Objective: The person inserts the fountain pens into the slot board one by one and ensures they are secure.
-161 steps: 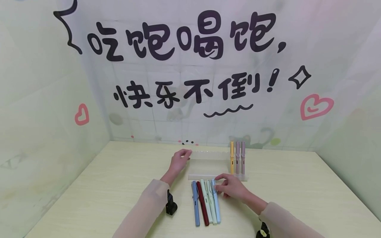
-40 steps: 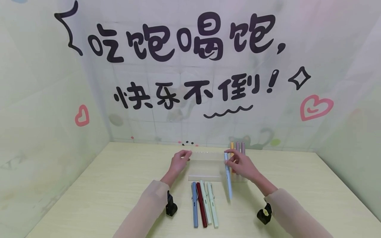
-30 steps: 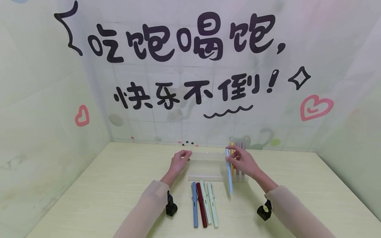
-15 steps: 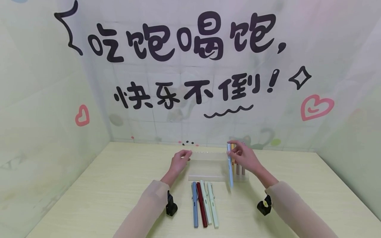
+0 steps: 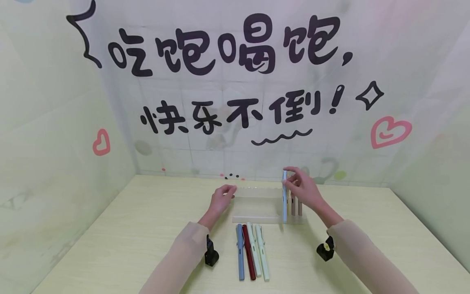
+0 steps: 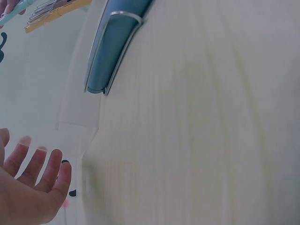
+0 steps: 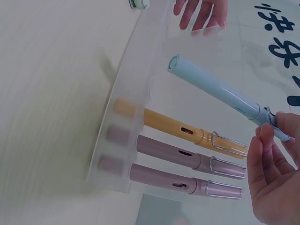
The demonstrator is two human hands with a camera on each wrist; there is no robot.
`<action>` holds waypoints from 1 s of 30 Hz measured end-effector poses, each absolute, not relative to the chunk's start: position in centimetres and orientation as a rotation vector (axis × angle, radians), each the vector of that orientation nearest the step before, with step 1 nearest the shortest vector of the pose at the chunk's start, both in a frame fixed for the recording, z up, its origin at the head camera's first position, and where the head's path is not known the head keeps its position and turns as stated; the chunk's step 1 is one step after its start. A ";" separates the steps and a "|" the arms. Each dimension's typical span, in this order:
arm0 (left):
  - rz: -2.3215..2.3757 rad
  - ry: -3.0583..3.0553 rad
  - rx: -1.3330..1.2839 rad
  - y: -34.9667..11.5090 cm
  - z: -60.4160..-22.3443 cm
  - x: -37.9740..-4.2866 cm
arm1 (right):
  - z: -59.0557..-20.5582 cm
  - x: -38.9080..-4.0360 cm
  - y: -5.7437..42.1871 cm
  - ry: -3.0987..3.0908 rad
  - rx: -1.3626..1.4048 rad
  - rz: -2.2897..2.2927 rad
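Observation:
My right hand (image 5: 307, 191) pinches a light blue pen (image 7: 213, 89) by its clip end, thumb on one side and fingers on the other. The pen hangs nearly upright at the front of a clear pen stand (image 5: 253, 220), left of a yellow pen (image 7: 171, 125). In the right wrist view its lower end is apart from the stand's ledge. Two purple pens (image 7: 166, 152) stand beside the yellow one. At the stand's upper left corner, my left hand (image 5: 221, 200) holds the edge between thumb and fingers; the left wrist view shows those fingers (image 6: 49, 173) partly behind the clear panel.
Before the stand lie a blue pen (image 5: 240, 255), a dark red pen (image 5: 251, 261) and two pale green pens (image 5: 262, 257) on the light wood table (image 5: 147, 245). A printed cloth backdrop (image 5: 183, 159) rises behind and along both sides.
The right hand took the light blue pen from the row on the table, carried it up and right to the stand, and has straightened it more upright. The left hand stays put.

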State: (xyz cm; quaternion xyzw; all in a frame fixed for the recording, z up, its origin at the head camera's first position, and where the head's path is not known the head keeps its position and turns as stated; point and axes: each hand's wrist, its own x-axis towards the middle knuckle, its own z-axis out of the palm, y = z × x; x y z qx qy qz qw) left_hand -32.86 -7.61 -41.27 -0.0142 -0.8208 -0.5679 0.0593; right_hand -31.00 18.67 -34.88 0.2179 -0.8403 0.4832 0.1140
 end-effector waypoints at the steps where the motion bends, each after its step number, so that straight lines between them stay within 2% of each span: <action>1: -1.718 -2.485 -0.043 -7.6 -41.3 -32.8 | -34.5 -30.7 18.5 -2.463 0.634 1.418; 7: -1.705 -2.485 -0.040 -7.6 -41.2 -32.8 | -33.9 -30.2 18.1 -2.435 0.595 1.398; 30: -1.718 -2.483 -0.060 -7.6 -41.5 -32.9 | -36.2 -31.1 18.3 -2.424 0.588 1.185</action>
